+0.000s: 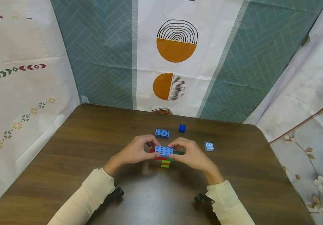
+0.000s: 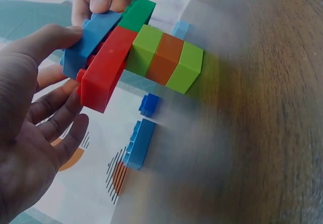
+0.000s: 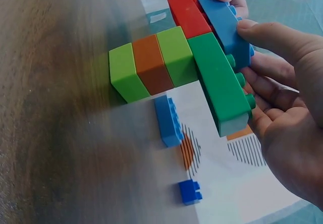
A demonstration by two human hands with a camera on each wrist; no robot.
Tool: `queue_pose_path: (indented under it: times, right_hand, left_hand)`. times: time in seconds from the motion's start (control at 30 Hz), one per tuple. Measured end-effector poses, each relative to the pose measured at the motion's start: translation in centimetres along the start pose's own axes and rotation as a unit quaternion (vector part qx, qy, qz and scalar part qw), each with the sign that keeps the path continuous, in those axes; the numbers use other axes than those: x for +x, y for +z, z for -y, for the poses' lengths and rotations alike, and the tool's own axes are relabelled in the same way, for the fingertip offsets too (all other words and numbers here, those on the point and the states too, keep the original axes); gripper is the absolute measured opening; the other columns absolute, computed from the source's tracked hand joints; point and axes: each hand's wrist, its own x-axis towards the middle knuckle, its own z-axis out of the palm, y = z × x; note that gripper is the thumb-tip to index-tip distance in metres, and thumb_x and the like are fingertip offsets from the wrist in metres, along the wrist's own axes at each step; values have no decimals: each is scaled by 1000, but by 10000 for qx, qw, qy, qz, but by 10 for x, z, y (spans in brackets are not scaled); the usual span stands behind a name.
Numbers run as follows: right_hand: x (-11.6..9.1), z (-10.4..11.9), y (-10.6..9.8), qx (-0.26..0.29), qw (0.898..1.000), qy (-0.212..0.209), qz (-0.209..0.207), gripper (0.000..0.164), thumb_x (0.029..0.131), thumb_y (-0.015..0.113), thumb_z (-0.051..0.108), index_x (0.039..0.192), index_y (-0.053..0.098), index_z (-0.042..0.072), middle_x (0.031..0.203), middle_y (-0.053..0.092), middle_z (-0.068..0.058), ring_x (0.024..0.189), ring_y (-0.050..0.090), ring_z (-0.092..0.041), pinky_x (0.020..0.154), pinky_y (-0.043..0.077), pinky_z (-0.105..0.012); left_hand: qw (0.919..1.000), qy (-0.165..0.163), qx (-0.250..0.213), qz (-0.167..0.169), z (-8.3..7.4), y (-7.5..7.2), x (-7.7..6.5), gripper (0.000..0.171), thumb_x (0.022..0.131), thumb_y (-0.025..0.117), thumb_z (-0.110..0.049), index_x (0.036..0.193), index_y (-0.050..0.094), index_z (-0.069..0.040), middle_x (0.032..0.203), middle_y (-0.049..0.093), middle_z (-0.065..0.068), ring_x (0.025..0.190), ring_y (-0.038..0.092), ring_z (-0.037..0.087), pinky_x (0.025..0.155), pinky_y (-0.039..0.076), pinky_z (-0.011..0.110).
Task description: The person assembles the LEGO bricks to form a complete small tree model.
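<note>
Both hands hold a blue eight-stud toy brick [image 1: 164, 151] by its two ends. My left hand [image 1: 138, 150] pinches its left end with thumb and fingers, and my right hand [image 1: 191, 153] pinches the right end. Under it lie a red brick [image 2: 108, 67] and a green brick [image 3: 219, 77], end to end. Some red and green studs show along the blue brick, and whether it is pressed fully down I cannot tell. The pair rests on an upright column: a lime brick [image 3: 175, 56], an orange brick [image 3: 152, 63] and another lime brick [image 3: 128, 72] on the table.
Beyond the hands on the wooden table [image 1: 93, 140] lie another blue eight-stud brick [image 1: 162, 133] and a small dark blue brick [image 1: 182, 128]. A small light blue brick [image 1: 209, 146] lies to the right. Patterned cloth [image 1: 105, 62] hangs behind the table's far edge.
</note>
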Motion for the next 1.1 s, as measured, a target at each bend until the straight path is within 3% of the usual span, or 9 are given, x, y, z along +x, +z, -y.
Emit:
queue_pose_path:
  times: [0.4,1.1]
  right_hand:
    - [0,2,1,56,9999,149,38,31,90,81,26,119,73,19,112,71,4,100,62,-16,92,56,-37]
    - [2,2,2,-90,9999,78,46,29,91,81,25,117,73,17,110,71,4,99,62,-16,90,55,-28]
  left_hand:
    - [9999,-60,-99,94,1,-1,-1,28,87,82,-31,108,69,-18,104,72,-3,95,64,15,90,60,49]
    - [9996,-171,-201,79,2,0,-1,25,88,82,-29,107,69,-18,101,72,-2,93,63,16,89,60,50]
